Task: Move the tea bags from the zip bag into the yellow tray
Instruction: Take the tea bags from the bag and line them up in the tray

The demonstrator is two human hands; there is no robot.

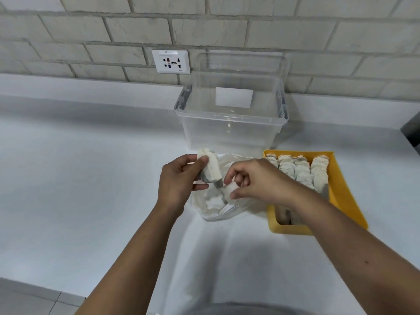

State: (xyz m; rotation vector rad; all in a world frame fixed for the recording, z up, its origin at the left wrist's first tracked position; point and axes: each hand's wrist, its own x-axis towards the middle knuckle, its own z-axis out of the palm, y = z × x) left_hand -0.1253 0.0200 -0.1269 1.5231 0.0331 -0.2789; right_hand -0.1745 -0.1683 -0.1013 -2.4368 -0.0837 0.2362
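On the smooth white counter (91, 178), the left hand (179, 178) grips a soft, papery stack of tea bags (210, 165) and the right hand (256, 180) pinches a single tea bag (229, 189), both above the crinkled clear zip bag (218, 208). Just to the right, the rectangular yellow tray (345, 194) holds neat rows of tea bags (302, 173). Behind stands a clear plastic bin (229, 130) with a blank white label (234, 97); the wall socket (171, 62) has tiny writing too small to read.
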